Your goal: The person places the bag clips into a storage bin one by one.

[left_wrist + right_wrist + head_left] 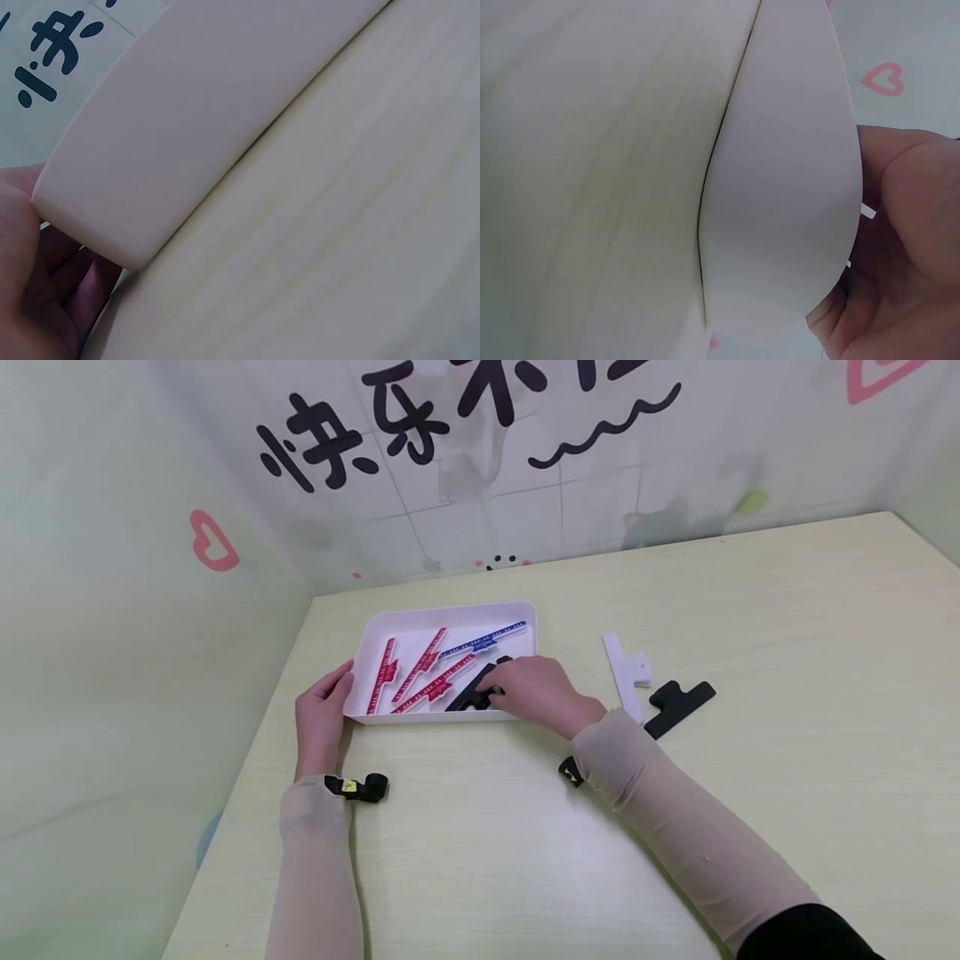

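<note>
A shallow white tray (420,719) stands on the table. My left hand (321,722) grips its left end, the thumb by the rim and the fingers around the wall in the left wrist view. Inside lie three clips with red printed strips, among them a red clip (386,672), and a blue-strip clip (483,642). My right hand (540,693) reaches over the right side and pinches a black clip (468,695) in the tray. A dark end shows past its knuckles; whether it is a second clip I cannot tell. The right wrist view shows mainly the tray's outer wall (780,172).
Right of the tray, a white clip (619,672) and another black clip (678,708) lie on the pale wooden table (480,843). A printed wall covering (480,518) rises behind the table, with another on its left.
</note>
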`<action>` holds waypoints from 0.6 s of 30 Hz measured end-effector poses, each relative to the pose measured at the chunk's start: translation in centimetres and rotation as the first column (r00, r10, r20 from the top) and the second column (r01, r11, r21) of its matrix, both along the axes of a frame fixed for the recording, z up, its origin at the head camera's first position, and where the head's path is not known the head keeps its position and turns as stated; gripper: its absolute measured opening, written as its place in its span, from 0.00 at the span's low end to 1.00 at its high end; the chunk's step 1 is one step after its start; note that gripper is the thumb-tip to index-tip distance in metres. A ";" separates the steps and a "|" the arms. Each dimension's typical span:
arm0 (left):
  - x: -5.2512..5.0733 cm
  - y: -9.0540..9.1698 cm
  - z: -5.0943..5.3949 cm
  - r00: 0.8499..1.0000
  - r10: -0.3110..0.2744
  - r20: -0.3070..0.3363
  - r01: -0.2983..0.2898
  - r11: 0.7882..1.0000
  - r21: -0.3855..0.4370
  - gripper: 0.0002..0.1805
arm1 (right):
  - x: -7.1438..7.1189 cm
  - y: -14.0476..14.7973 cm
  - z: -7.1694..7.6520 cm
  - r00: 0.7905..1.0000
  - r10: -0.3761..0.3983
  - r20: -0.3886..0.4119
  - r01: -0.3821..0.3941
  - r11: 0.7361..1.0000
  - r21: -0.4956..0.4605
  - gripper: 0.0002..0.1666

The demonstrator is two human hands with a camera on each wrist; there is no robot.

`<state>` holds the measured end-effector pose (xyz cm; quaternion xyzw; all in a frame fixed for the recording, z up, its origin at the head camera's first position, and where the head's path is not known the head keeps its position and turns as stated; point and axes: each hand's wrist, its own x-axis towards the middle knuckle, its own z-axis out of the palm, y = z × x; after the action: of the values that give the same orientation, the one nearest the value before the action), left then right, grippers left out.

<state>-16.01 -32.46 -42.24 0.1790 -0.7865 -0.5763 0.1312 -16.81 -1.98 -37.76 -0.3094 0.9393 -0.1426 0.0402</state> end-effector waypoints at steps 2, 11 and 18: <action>0.0 0.1 0.0 1.000 0.000 0.004 0.000 1.000 0.000 0.19 | 0.0 0.1 -0.1 1.000 0.000 0.006 0.000 1.000 -0.023 0.17; 0.0 0.0 0.1 1.000 0.007 0.015 -0.007 1.000 -0.007 0.19 | -1.2 1.1 -0.1 0.996 0.034 0.088 -0.012 0.970 -0.243 0.15; 0.0 0.0 0.1 1.000 0.005 0.017 -0.005 1.000 -0.010 0.19 | -2.0 2.7 0.2 0.970 0.057 0.237 0.051 0.903 -0.427 0.15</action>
<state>-16.04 -32.46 -42.18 0.1852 -0.7901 -0.5703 0.1269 -18.79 0.72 -37.60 -0.2923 0.8721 -0.3829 0.0861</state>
